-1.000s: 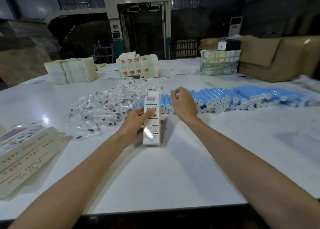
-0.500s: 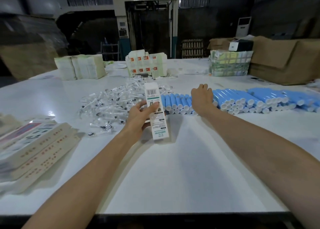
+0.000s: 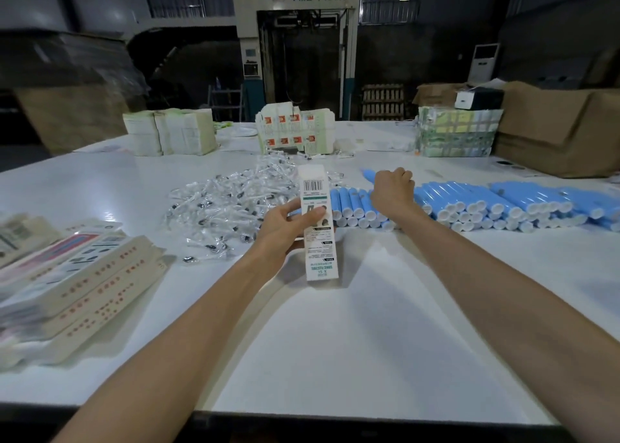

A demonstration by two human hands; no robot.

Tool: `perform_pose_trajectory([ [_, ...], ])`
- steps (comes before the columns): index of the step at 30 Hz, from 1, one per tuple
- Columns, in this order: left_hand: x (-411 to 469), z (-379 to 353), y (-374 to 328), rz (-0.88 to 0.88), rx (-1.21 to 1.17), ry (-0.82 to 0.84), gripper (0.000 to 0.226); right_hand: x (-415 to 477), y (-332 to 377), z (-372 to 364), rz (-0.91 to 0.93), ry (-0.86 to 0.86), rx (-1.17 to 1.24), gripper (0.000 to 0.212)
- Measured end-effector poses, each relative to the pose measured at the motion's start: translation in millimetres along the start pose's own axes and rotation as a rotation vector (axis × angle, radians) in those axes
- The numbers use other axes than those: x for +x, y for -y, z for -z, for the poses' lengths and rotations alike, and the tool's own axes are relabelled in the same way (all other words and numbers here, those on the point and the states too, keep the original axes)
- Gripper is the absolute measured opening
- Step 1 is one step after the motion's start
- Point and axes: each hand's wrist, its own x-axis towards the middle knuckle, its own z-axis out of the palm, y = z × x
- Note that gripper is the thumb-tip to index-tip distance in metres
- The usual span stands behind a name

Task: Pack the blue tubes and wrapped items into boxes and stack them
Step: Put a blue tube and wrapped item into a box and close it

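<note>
My left hand point(image 3: 288, 223) grips a long white box point(image 3: 318, 228) with a barcode, held upright over the white table point(image 3: 352, 342). My right hand point(image 3: 392, 191) is curled round a blue tube point(image 3: 368, 175), whose tip sticks out past the fingers, above a long row of blue tubes point(image 3: 496, 204) with white caps lying along the table's right. A heap of clear-wrapped items point(image 3: 228, 207) spreads left of the box.
Flat unfolded cartons point(image 3: 77, 281) pile up at the near left. At the far edge stand stacked cartons point(image 3: 167, 137), printed boxes point(image 3: 295, 129), a wrapped bundle point(image 3: 456, 134) and a large brown cardboard box point(image 3: 557, 130). A machine stands behind the table.
My right hand has reached to the tube row and closed round one tube, lifting it. My left hand has raised the white box a little.
</note>
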Motion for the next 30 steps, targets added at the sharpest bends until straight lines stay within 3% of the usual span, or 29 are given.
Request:
perform_pose_trajectory([
  [4, 0.7, -0.4, 1.2, -0.004, 0.036, 0.020, 0.036, 0.6, 8.0, 50.6, -0.132, 0.057, 1.010, 0.023],
  [6, 1.2, -1.7, 1.9, -0.005, 0.058, 0.029, 0.039, -9.1, 20.1, 73.4, -0.081, 0.156, 1.522, 0.028],
  [8, 0.9, -2.9, 2.6, -0.003, 0.070, 0.042, 0.042, -17.2, 33.6, 85.9, 0.026, 0.227, 1.714, 0.027],
  [10, 0.0, -3.8, 3.0, -0.003, 0.069, 0.050, 0.043, -24.7, 45.5, 90.1, 0.105, 0.224, 1.685, 0.021],
  [13, -2.5, -4.1, 2.4, -0.019, 0.067, 0.057, 0.042, -32.2, 54.8, 85.0, 0.067, 0.174, 1.522, 0.018],
  [19, -6.3, -5.2, 1.6, -0.021, 0.126, 0.064, 0.037, -31.1, 41.5, 69.6, 0.141, 0.141, 1.201, 0.091],
  [21, -7.9, -6.9, 0.7, -0.017, 0.153, 0.070, 0.037, -26.7, 36.7, 74.8, 0.217, 0.203, 1.123, 0.100],
  [24, -10.6, -10.5, -0.4, -0.043, 0.191, 0.078, 0.036, -24.6, 35.1, 81.2, 0.317, 0.358, 0.986, 0.095],
  [30, -10.9, -15.5, 4.3, 0.002, 0.019, 0.090, 0.039, -37.3, 36.4, 71.2, 0.320, 0.396, 1.020, 0.067],
])
